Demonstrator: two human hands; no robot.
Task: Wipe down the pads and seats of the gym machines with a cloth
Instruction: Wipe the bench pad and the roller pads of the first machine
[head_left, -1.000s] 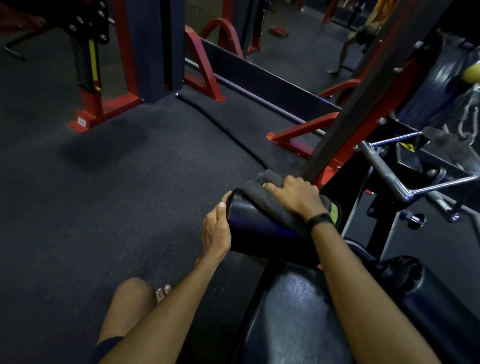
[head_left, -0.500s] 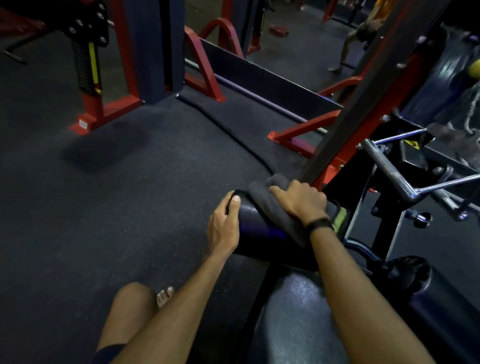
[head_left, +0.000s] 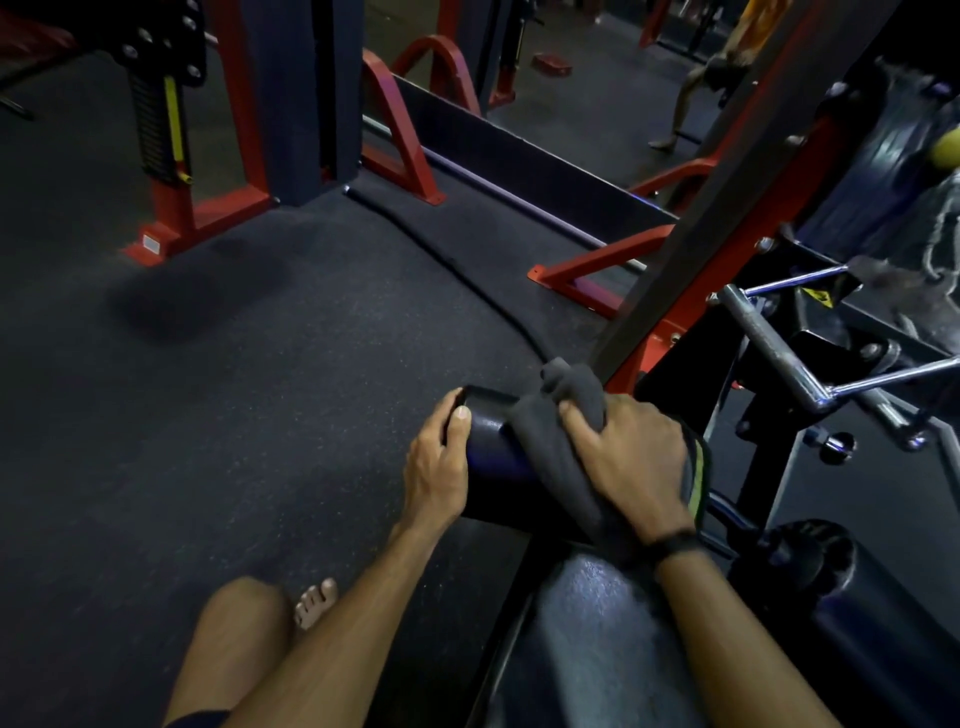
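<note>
Head view, centre frame: right hand bunches the soft, limp grey cloth over the firm black cylindrical roller pad; left hand grips its end.

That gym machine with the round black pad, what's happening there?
A person is wiping it down. Their right hand presses a grey cloth over the top of the roller pad, fingers pinching the cloth. Their left hand grips the pad's free end. The seat below lies untouched by either hand.
</note>
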